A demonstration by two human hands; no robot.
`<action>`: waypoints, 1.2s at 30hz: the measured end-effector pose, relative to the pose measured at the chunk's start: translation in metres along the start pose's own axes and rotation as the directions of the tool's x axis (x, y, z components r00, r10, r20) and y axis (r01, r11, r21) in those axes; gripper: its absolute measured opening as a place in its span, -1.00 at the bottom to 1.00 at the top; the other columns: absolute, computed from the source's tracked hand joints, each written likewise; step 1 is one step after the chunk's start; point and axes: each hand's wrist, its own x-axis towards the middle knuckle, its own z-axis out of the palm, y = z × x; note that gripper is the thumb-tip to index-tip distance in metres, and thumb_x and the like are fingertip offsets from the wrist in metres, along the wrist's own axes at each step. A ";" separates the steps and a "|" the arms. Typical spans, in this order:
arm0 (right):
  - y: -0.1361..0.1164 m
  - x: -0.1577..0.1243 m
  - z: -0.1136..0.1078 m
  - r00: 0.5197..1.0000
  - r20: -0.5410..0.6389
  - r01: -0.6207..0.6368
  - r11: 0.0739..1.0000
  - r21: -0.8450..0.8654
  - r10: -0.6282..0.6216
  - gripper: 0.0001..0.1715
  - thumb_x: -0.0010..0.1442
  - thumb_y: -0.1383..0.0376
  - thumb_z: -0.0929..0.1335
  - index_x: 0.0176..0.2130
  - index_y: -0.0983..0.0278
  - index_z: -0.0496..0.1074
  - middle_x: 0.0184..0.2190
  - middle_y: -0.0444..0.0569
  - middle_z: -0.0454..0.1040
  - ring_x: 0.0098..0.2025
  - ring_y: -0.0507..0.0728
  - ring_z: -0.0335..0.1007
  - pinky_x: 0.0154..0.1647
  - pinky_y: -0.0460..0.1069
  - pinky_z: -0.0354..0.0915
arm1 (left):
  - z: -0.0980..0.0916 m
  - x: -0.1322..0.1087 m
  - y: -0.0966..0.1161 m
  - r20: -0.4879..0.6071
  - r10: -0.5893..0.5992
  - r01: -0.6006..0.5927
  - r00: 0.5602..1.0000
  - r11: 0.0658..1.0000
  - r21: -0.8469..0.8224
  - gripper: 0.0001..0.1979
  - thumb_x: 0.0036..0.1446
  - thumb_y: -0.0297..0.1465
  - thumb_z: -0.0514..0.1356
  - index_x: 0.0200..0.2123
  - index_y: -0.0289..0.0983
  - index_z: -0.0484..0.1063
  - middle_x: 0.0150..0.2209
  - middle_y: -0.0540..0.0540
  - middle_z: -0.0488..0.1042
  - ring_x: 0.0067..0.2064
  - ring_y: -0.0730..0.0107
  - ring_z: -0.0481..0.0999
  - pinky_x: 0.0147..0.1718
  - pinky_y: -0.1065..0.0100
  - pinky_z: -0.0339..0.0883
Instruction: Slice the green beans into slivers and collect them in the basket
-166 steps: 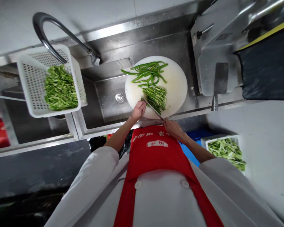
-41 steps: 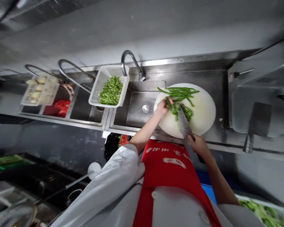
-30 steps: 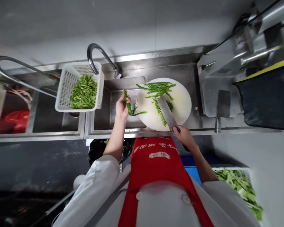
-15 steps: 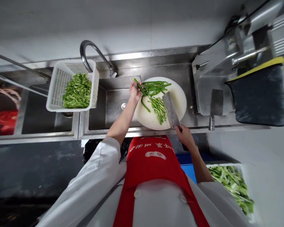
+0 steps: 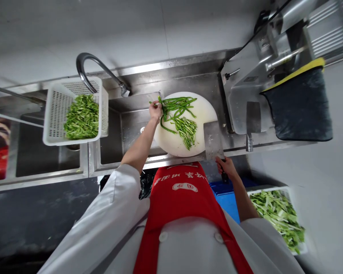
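My left hand (image 5: 156, 110) is at the left rim of a round white cutting board (image 5: 204, 110), its fingers closed on the end of a long green pepper (image 5: 159, 99). More long, thin green peppers (image 5: 178, 103) lie loosely across the back of the board. In front of them is a heap of cut green strips (image 5: 186, 131). My right hand (image 5: 225, 167) grips the black handle of a cleaver (image 5: 213, 140). The wide blade lies flat-side up over the board's right front edge, apart from the strips.
A white perforated basket (image 5: 55, 118) with cut green pieces stands left, under a curved faucet (image 5: 87, 57). The sink (image 5: 131, 125) borders the board. At right are a slicing machine (image 5: 241, 95), a second cleaver (image 5: 253, 118) and a dark cover (image 5: 303, 108). A crate (image 5: 286, 190) of leafy greens stands below.
The cleaver has moved away from the cut strips, to the board's right front edge, and its blade has turned flatter. My left hand stays by the peppers. The whole view has shifted and tilted slightly.
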 end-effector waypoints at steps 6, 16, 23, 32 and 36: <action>0.014 0.012 0.006 0.999 0.048 -0.019 1.000 0.021 0.018 -0.43 0.02 -0.17 0.47 -0.42 0.18 0.24 -0.70 -0.32 0.16 -0.72 -0.04 0.05 -0.74 -0.10 0.16 | 0.005 -0.093 -0.024 0.395 0.332 -0.465 0.857 0.829 0.311 -0.79 0.28 -0.35 0.18 -0.08 -0.31 0.48 -0.05 -0.23 0.43 0.08 0.17 0.36 0.20 0.13 0.17; 0.010 0.031 0.009 0.991 0.135 0.009 0.999 0.036 -0.014 -0.44 0.09 -0.18 0.43 -0.46 0.19 0.25 -0.69 -0.29 0.19 -0.72 -0.03 0.10 -0.73 -0.11 0.13 | 0.041 -0.162 -0.052 0.656 0.137 -0.629 0.743 0.481 0.611 -0.48 0.23 -0.05 0.16 0.16 -0.18 0.45 0.30 -0.26 0.25 0.40 -0.31 -0.04 0.31 -0.23 -0.14; 0.005 0.036 -0.002 0.985 0.174 -0.019 1.000 -0.006 0.019 -0.40 0.10 -0.19 0.42 -0.54 0.17 0.18 -0.75 -0.27 0.18 -0.74 -0.03 0.07 -0.73 -0.10 0.12 | 0.075 -0.084 -0.042 0.510 0.167 -0.447 0.844 0.745 0.495 -0.90 0.16 -0.41 0.20 -0.39 -0.29 0.47 -0.18 -0.32 0.43 0.26 -0.23 0.15 0.30 -0.18 -0.10; 0.003 0.045 -0.015 0.981 0.191 -0.016 0.998 -0.057 0.027 -0.40 0.10 -0.19 0.41 -0.56 0.18 0.21 -0.77 -0.24 0.19 -0.74 -0.03 0.10 -0.73 -0.11 0.14 | 0.081 -0.063 -0.019 0.510 0.079 -0.318 0.857 0.860 0.400 -0.76 0.00 -0.54 0.32 -0.54 -0.23 0.31 -0.35 -0.17 0.35 0.12 -0.02 0.29 0.32 0.03 -0.01; 0.001 0.047 -0.018 0.981 0.191 -0.028 0.998 -0.056 0.038 -0.43 0.07 -0.16 0.43 -0.53 0.19 0.23 -0.73 -0.25 0.23 -0.73 -0.03 0.12 -0.73 -0.12 0.13 | 0.001 -0.111 -0.004 0.356 0.181 -0.358 0.917 0.766 0.533 -0.89 0.07 -0.44 0.32 -0.30 -0.26 0.48 -0.18 -0.16 0.42 0.08 0.12 0.34 0.25 0.11 0.09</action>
